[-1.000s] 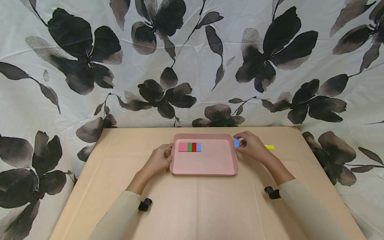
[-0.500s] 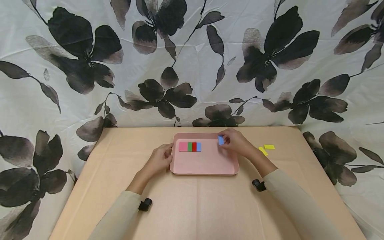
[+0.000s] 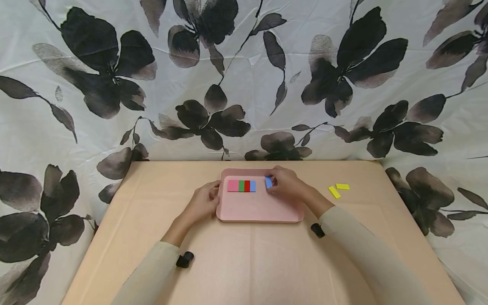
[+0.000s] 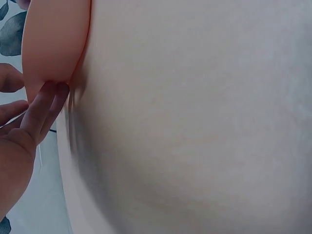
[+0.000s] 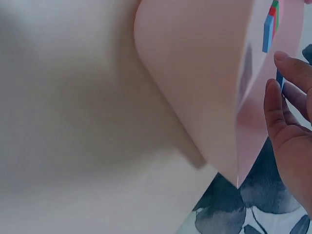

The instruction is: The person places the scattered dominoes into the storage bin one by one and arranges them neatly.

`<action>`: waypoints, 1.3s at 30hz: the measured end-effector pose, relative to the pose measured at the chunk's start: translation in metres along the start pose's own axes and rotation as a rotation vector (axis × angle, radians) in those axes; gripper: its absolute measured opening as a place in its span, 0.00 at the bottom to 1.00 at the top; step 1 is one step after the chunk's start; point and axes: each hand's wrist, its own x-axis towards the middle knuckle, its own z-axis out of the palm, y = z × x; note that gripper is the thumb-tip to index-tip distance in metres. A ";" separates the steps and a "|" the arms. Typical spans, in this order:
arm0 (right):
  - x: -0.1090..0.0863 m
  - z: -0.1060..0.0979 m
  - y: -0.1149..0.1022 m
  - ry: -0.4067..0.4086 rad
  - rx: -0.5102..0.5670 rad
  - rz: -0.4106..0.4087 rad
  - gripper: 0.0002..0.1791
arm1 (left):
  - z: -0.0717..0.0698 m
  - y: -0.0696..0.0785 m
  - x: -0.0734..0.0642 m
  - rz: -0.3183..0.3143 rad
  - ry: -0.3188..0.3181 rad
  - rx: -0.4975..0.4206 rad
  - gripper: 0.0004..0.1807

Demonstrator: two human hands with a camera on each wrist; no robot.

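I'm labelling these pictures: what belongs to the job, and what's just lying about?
Job:
blue rectangular block pinched by the right hand
pink rectangular tray touched by the left hand
row of pink, green, red, blue blocks

Lying about:
two yellow rectangular blocks, perhaps for later

In the far left part of the tray (image 3: 259, 209), a row of blocks (image 3: 242, 186) is set, with a single block (image 3: 269, 182) held to its right by the right hand (image 3: 285, 182). The tray's left end is touched by the left hand (image 3: 205, 199); beyond its right end, two loose pieces (image 3: 342, 186) are laid on the table (image 3: 244, 262).
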 end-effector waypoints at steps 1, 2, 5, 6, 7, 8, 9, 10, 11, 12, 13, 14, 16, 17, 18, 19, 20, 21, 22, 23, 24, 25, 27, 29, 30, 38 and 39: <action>0.001 0.001 -0.002 -0.003 -0.009 -0.001 0.24 | 0.000 0.000 0.000 0.002 0.001 0.002 0.32; 0.002 0.003 -0.003 -0.003 -0.018 -0.002 0.23 | 0.000 0.000 0.000 0.005 0.003 0.004 0.32; 0.004 0.008 -0.007 -0.024 0.036 0.007 0.23 | 0.000 0.000 -0.001 0.024 0.010 0.014 0.32; 0.005 0.009 -0.008 -0.029 0.058 0.009 0.23 | 0.000 0.000 -0.001 0.031 0.011 0.019 0.32; 0.006 0.011 -0.008 -0.036 0.082 0.013 0.23 | 0.000 0.000 -0.001 0.037 0.010 0.024 0.31; 0.006 0.013 -0.009 -0.039 0.098 0.015 0.23 | 0.000 0.000 -0.001 0.042 0.010 0.027 0.31; 0.007 0.015 -0.009 -0.043 0.117 0.015 0.24 | 0.000 -0.001 -0.001 0.045 0.010 0.031 0.30; 0.008 0.017 -0.009 -0.043 0.123 0.012 0.24 | 0.000 -0.001 -0.001 0.045 0.010 0.034 0.30; 0.009 0.018 -0.010 -0.043 0.123 0.008 0.24 | 0.000 -0.001 -0.001 0.047 0.011 0.038 0.30; 0.010 0.020 -0.010 -0.044 0.125 0.007 0.24 | 0.000 -0.002 -0.001 0.047 0.010 0.040 0.30; 0.010 0.022 -0.011 -0.048 0.135 0.010 0.24 | 0.000 -0.002 -0.001 0.047 0.011 0.042 0.30; 0.011 0.023 -0.011 -0.049 0.143 0.011 0.24 | 0.000 -0.002 -0.001 0.047 0.013 0.044 0.30; 0.011 0.026 -0.013 -0.054 0.157 0.023 0.24 | 0.000 -0.003 -0.001 0.050 0.013 0.047 0.30; 0.011 0.027 -0.014 -0.055 0.162 0.032 0.24 | 0.000 -0.003 -0.002 0.051 0.013 0.047 0.30; 0.011 0.027 -0.014 -0.057 0.177 0.044 0.25 | 0.000 -0.003 -0.002 0.051 0.011 0.047 0.30; 0.011 0.028 -0.015 -0.057 0.185 0.052 0.25 | 0.000 -0.003 -0.002 0.051 0.009 0.047 0.30; 0.011 0.029 -0.016 -0.056 0.186 0.056 0.25 | 0.000 -0.003 -0.002 0.050 0.008 0.046 0.30; 0.012 0.029 -0.016 -0.056 0.190 0.060 0.25 | 0.000 -0.003 -0.002 0.048 0.006 0.044 0.30; 0.012 0.030 -0.016 -0.055 0.192 0.064 0.26 | 0.000 -0.003 -0.002 0.046 0.005 0.042 0.30; 0.012 0.031 -0.016 -0.056 0.195 0.067 0.26 | 0.000 -0.003 -0.002 0.044 0.003 0.041 0.30; 0.012 0.032 -0.016 -0.056 0.197 0.065 0.26 | 0.000 -0.004 -0.002 0.043 0.001 0.042 0.30; 0.012 0.032 -0.016 -0.055 0.196 0.064 0.26 | 0.000 -0.004 -0.002 0.043 0.000 0.041 0.30; 0.012 0.034 -0.015 -0.052 0.197 0.062 0.26 | 0.000 -0.005 -0.002 0.046 -0.002 0.041 0.31; 0.013 0.035 -0.014 -0.049 0.202 0.058 0.26 | 0.000 -0.005 -0.002 0.050 -0.003 0.039 0.31; 0.013 0.035 -0.013 -0.047 0.206 0.057 0.26 | 0.000 -0.005 -0.002 0.051 -0.004 0.038 0.31; 0.012 0.037 -0.013 -0.038 0.227 0.062 0.27 | -0.001 -0.005 -0.002 0.056 -0.011 0.030 0.30; 0.012 0.037 -0.013 -0.036 0.230 0.065 0.28 | -0.001 -0.005 -0.002 0.055 -0.011 0.029 0.30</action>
